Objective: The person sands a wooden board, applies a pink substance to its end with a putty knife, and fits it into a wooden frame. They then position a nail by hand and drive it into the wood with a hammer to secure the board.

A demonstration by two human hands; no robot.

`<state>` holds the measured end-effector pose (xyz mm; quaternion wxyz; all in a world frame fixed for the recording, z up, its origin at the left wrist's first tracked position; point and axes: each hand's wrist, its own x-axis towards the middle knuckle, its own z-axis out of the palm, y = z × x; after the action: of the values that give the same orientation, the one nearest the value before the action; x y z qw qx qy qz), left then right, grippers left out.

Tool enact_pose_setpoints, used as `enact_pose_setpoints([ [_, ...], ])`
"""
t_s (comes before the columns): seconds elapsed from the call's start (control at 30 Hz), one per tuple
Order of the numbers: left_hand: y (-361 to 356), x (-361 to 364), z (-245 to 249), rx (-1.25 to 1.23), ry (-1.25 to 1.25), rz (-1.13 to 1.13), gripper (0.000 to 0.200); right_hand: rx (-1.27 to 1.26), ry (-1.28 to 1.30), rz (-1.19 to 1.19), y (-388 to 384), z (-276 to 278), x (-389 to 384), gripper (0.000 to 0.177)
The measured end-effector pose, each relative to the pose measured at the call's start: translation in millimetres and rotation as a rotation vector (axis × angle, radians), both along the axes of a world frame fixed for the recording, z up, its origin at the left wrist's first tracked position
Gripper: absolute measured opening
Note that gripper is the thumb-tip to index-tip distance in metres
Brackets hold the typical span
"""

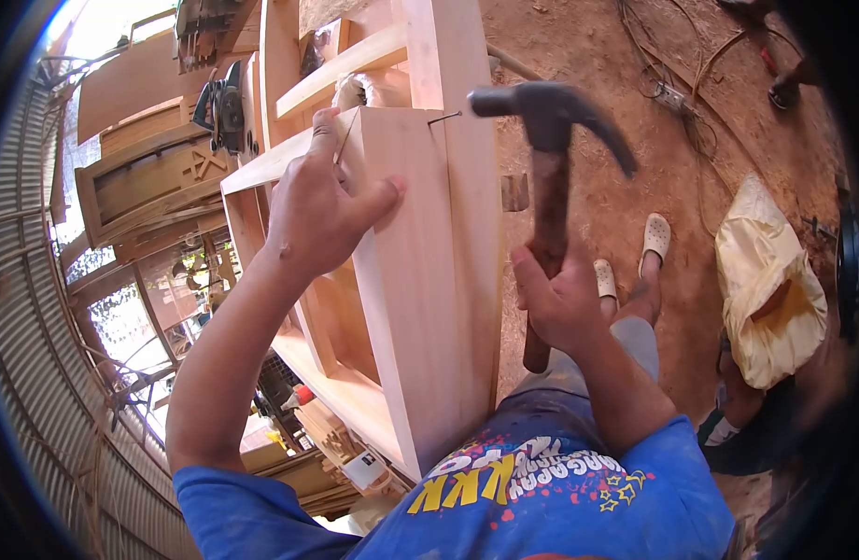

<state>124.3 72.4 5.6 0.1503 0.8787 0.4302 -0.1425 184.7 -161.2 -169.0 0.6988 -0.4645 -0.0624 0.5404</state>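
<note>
My right hand (565, 294) is wrapped round the wooden handle of a claw hammer (549, 187). The hammer's head is raised, its striking face turned left toward a nail (445, 118) and apart from it. That nail sticks partway out of the pale wooden frame (420, 280), near the corner. My left hand (331, 191) grips the upper end of the frame's board, thumb on the broad face and fingers over the far edge. Some of its fingers are hidden behind the wood.
A power tool (226, 107) rests on the wood at the left, near stacked panels (149, 191). Cables and a power strip (670, 95) lie on the dirt floor. A pale yellow sack (766, 280) stands at the right. Another person's foot (782, 91) shows at upper right.
</note>
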Motion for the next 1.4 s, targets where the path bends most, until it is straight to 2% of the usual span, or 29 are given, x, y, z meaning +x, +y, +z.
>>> enact_pose_setpoints([
  [0.1,-3.2,8.8,5.8,0.006,-0.001,0.009,0.107,-0.045,-0.005,0.055,-1.3,-2.0,-2.7,0.02],
  [0.2,-7.6,7.8,1.2,-0.011,-0.032,0.026,0.103,-0.001,0.015,-0.024,-2.1,0.3,-6.1,0.02],
  [0.3,-8.4,8.4,-2.3,-0.041,-0.105,0.042,0.099,-0.062,-0.099,0.081,-0.9,-2.3,-0.3,0.021],
  [0.4,-11.6,13.3,3.4,-0.071,-0.078,0.07,0.096,-0.049,-0.003,0.016,-2.8,-2.7,-3.8,0.023],
  [0.5,-17.5,17.6,3.6,-0.1,-0.108,0.097,0.092,-0.063,-0.106,0.076,-0.5,-2.7,0.8,0.023],
  [0.7,-17.8,19.5,4.6,-0.154,-0.158,0.124,0.083,-0.056,-0.043,-0.045,-6.3,-5.8,1.5,0.022],
  [0.77,-18.4,21.4,6.4,-0.193,-0.141,0.157,0.082,-0.066,-0.048,-0.002,-10.2,-11.3,-0.4,0.021],
  [0.97,-19.5,21.3,2.3,-0.262,-0.255,0.159,0.08,-0.046,-0.049,0.041,-15.0,-20.7,-7.9,0.02],
  [1.07,-19.4,25.6,8.3,-0.187,-0.116,0.195,0.079,-0.027,-0.013,0.041,-12.0,-14.8,-1.7,0.021],
  [1.2,-19.6,24.4,4.6,-0.212,-0.18,0.193,0.078,-0.002,-0.009,0.007,-10.2,-4.4,9.0,0.021],
  [1.3,-20.9,23.6,3.8,-0.221,-0.202,0.199,0.078,0.015,-0.169,-0.034,1.5,-6.2,5.2,0.019],
  [1.4,-20.6,23.9,2.8,-0.202,-0.204,0.179,0.077,-0.009,-0.051,0.0,-2.9,-10.8,13.4,0.018],
])
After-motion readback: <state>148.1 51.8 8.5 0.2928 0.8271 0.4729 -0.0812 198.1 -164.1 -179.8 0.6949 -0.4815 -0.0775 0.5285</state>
